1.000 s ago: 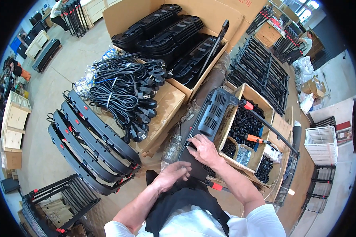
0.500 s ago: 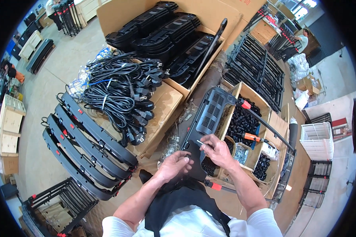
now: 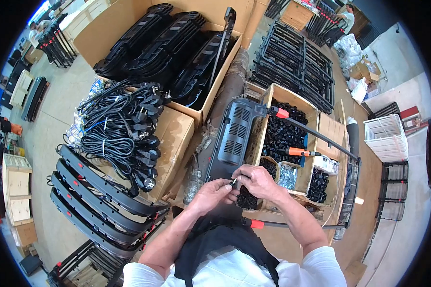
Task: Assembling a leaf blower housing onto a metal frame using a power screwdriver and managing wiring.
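Observation:
My left hand (image 3: 215, 195) and my right hand (image 3: 259, 182) meet in front of my body with their fingers closed. Between the fingertips is a small black part (image 3: 233, 183), pinched by my left hand. My right fingers close on a slim silver metal pin, mostly hidden by them, against that part. Just beyond the hands lies a long black plastic housing with a vented motor cover (image 3: 234, 138). It sits across a black tube frame with red end pieces (image 3: 282, 113).
To the right, a wooden divided box (image 3: 312, 111) holds black knobs, silver bolts and an orange power driver (image 3: 299, 152). Bundled black power cords (image 3: 117, 138) lie left on cardboard. Behind stands a carton (image 3: 196, 112) of black plastic covers; curved black housings (image 3: 105, 177) are stacked left.
My hands were apart, the right one holding up the silver pin; now they have come together at the small black part. The whole view has shifted, with the boxes now farther left.

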The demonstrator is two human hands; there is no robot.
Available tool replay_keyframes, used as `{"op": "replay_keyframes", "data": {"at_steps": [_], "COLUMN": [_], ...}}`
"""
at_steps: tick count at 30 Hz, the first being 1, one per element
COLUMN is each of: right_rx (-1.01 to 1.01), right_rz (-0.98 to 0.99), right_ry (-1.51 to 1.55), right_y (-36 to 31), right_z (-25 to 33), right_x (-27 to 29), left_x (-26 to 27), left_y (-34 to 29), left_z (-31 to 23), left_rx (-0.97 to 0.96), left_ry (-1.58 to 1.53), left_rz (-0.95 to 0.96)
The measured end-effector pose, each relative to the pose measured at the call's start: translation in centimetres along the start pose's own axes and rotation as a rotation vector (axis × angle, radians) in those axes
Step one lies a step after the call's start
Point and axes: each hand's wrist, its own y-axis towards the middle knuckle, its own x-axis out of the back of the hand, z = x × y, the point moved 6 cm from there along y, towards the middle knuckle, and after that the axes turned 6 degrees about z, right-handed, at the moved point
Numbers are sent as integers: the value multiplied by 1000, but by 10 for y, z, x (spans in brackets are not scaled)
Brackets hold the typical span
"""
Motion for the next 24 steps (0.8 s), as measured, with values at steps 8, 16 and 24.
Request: {"op": "replay_keyframes", "data": {"at_steps": [8, 16, 24], "right_rx": [210, 247, 237], "right_rz": [-153, -258, -297], "right_ry": [-231, -398, -508], "right_y": [8, 48, 150], "right_z": [3, -4, -44], "right_x": [14, 45, 74], "left_x": [0, 4, 1], "left_y": [31, 55, 26], "left_z": [-9, -29, -26], "left_rx": [-7, -90, -50], "left_ry": [-220, -373, -257], "left_rz": [-115, -233, -255]}}
